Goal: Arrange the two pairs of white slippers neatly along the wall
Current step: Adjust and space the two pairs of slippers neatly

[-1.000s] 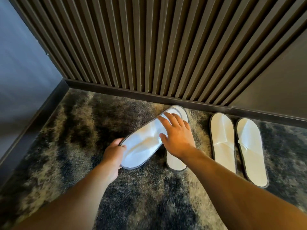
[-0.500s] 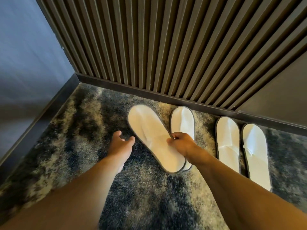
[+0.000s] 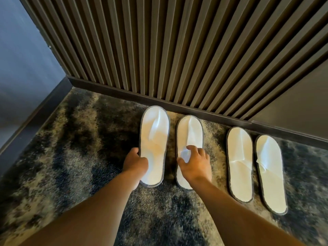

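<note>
Slippers of white cloth with dark grey trimmed edges, four in number, are seen laid flat on a mottled grey and beige carpet [image 3: 74,157], toes directed at a dark brown skirting board [image 3: 124,96] beneath a wall of vertical brown slats [image 3: 159,50]. The leftmost white slipper [image 3: 154,139] is set with its toe close to the skirting board, and the second white slipper [image 3: 189,135] is placed just beside it on the right, a narrow strip of carpet being visible between the two. The left hand [image 3: 135,164] is curled against the outer edge of the leftmost slipper at its heel half, with the thumb laid on the sole; contact is evident, though a full clasp cannot be confirmed. The right hand [image 3: 195,164] is spread over the heel half of the second slipper, fingers parted and bent, fingertips pressed on the white cloth; nothing is lifted. The third white slipper [image 3: 240,162] and the fourth white slipper [image 3: 270,171] are positioned well apart from the first pair, further right, close together and roughly parallel, untouched by either hand. The fourth slipper is seen to lie slightly further from the wall than the third. A blue-grey side wall [image 3: 26,59] is recorded at the left.
</note>
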